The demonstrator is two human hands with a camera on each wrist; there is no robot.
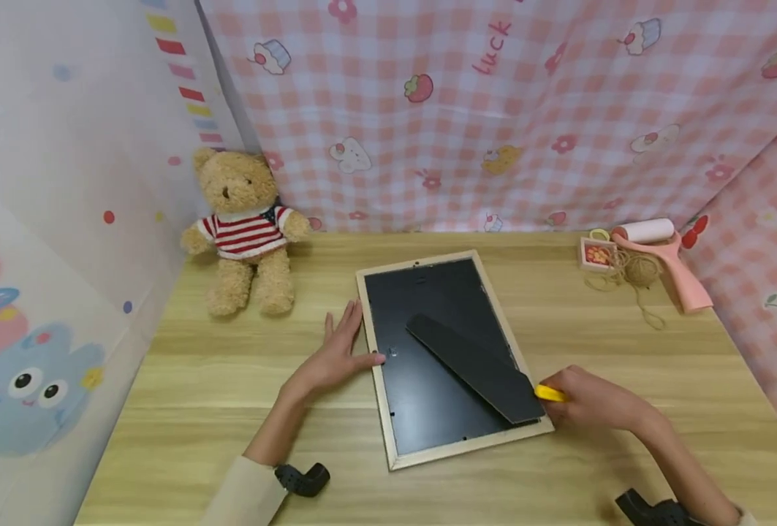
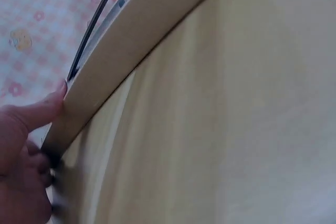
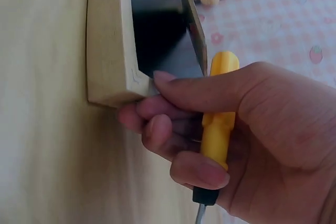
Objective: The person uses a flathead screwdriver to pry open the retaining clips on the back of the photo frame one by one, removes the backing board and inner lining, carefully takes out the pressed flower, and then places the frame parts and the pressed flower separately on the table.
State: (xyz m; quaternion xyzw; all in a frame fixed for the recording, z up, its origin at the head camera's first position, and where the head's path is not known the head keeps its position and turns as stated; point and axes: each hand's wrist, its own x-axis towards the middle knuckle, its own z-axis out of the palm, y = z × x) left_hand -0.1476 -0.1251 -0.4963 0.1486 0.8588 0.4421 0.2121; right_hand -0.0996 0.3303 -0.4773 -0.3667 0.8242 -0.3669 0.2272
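Lying face down on the wooden table (image 1: pixel 230 438), the picture frame (image 1: pixel 376 343) showed its black backing, with its long axis running from the near side to the far side and leaning a little to the left at the far end. A black stand flap (image 1: pixel 474 369) crossed the backing on a diagonal, from the middle toward the near right corner.

The right hand (image 1: pixel 592 402) sat at that near right corner, touching the frame's edge, and was the nearer hand to the flap's wide end. It gripped a yellow-handled screwdriver (image 3: pixel 218 129) with the fingers curled round the handle; in the right wrist view the yellow end pointed toward the frame and the dark metal shank ran out the other side of the fist, so the tip pointed away from the frame. The forefinger lay stretched against the frame's corner (image 3: pixel 113 85).

The left hand (image 1: pixel 335 358) lay flat and relaxed on the table to the left of the frame, fingers straight, with the thumb touching the left rail about midway along its length.

Well apart from both hands stood a teddy bear (image 1: pixel 246 226) at the far left, and a pink roller (image 1: pixel 664 259) beside a ball of twine (image 1: pixel 641 270) at the far right.
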